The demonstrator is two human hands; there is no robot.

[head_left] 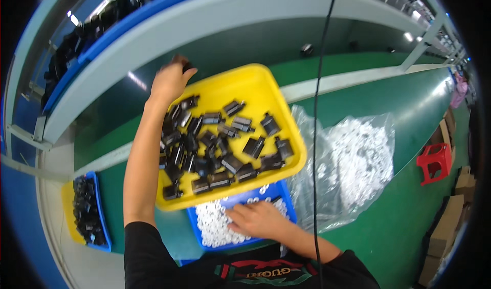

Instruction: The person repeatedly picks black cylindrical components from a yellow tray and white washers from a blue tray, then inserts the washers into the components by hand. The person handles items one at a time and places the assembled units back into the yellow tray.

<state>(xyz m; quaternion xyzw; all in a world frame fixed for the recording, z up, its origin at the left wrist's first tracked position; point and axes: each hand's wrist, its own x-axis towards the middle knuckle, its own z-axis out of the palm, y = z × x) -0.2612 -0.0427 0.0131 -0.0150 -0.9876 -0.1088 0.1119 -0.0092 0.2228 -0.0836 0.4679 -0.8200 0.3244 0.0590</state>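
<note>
My left hand (170, 81) reaches past the far left corner of a yellow tray (259, 79), over a dark conveyor belt. Its fingers are closed around a dark piece that looks like a small black bottle (187, 66), though motion blurs it. Many small black square bottles with narrow necks (254, 147) lie loosely in the yellow tray, mostly heaped at its left. Below it, a blue tray (289, 205) holds a layer of small white rings (214, 226). My right hand (255, 219) rests palm down on these rings, fingers a little apart; nothing shows in its grasp.
To the right lies a clear plastic bag of white pieces (360, 158). A bin of black bottles (88, 209) stands at left. A black cable (317, 99) hangs across the view. A red stool (433, 163) and cardboard boxes (445, 225) are at far right.
</note>
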